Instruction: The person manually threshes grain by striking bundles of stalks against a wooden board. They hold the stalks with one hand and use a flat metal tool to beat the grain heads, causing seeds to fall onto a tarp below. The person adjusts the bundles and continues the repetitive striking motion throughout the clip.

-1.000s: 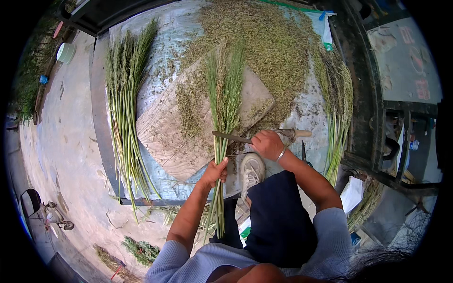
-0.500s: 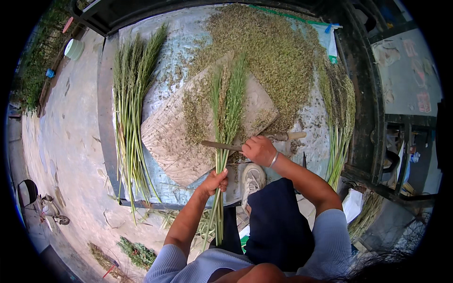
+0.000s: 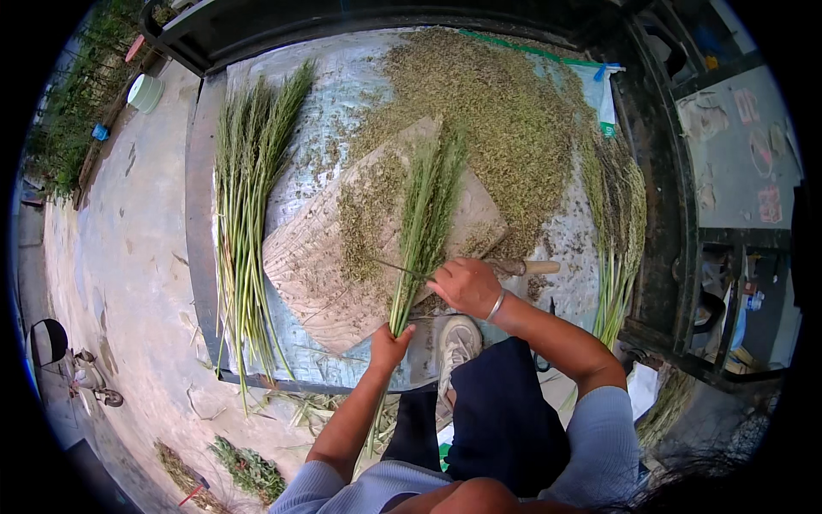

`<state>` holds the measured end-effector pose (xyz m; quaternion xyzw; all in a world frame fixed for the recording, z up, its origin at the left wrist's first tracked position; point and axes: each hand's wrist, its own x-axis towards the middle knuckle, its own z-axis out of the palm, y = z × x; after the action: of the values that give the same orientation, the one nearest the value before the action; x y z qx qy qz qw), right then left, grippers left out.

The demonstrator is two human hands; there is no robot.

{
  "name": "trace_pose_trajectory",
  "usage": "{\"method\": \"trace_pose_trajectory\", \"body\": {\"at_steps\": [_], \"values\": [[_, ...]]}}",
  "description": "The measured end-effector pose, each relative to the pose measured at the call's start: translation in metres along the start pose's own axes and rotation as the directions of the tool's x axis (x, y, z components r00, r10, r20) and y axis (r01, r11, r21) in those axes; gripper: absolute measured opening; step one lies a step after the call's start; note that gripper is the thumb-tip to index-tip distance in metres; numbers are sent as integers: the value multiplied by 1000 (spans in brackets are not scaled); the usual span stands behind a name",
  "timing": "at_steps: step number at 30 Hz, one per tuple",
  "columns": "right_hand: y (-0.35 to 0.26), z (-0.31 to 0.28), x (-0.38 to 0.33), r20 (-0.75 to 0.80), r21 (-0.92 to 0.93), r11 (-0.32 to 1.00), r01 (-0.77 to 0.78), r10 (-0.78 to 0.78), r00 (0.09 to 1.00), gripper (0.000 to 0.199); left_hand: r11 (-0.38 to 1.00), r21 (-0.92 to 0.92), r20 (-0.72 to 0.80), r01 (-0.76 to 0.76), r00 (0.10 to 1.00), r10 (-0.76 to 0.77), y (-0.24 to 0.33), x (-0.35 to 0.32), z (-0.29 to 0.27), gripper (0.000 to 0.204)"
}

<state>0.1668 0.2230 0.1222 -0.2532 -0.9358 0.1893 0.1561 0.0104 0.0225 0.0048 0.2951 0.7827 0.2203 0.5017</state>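
My left hand (image 3: 391,346) is closed round the lower stems of a bundle of green stalks with feathery seed heads (image 3: 428,193). The heads lie over a tan wooden board (image 3: 312,283), pointing away from me. My right hand (image 3: 467,286) grips a thin dark metal blade (image 3: 398,268) that crosses the stalks below their heads. A tool with a pale wooden handle (image 3: 541,267) shows just right of that hand; whether it joins the blade is hidden. My shoe (image 3: 460,344) rests beside the bundle, at the board's near edge.
Loose seeds (image 3: 488,111) are heaped across the far side of a pale sheet (image 3: 342,60). A pile of stalks (image 3: 248,180) lies at the left, another bunch (image 3: 618,214) at the right. A dark metal frame (image 3: 659,171) borders the right and far sides.
The blade has turned to a thinner, slanted edge across the stalks. My left hand has rolled and the bundle has turned, its brown heads no longer showing. The whole view has shifted slightly.
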Motion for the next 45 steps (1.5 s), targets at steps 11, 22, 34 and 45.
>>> {"method": "trace_pose_trajectory", "body": {"at_steps": [11,22,34,45], "values": [[148,-51,6,-123,-415,728,-546,550,826,25,705,708,-129,-29,977,170,36,-20,-79,32],[70,33,-48,11,-212,828,-520,534,846,28,234,954,148,-189,972,185,37,-8,-91,37],[16,20,-43,-102,-168,968,-188,173,980,23,412,894,91,-174,973,212,19,0,-91,13],[117,-5,-61,-103,-374,744,-554,560,822,24,420,897,6,-134,956,292,-17,-39,-144,8]]}}
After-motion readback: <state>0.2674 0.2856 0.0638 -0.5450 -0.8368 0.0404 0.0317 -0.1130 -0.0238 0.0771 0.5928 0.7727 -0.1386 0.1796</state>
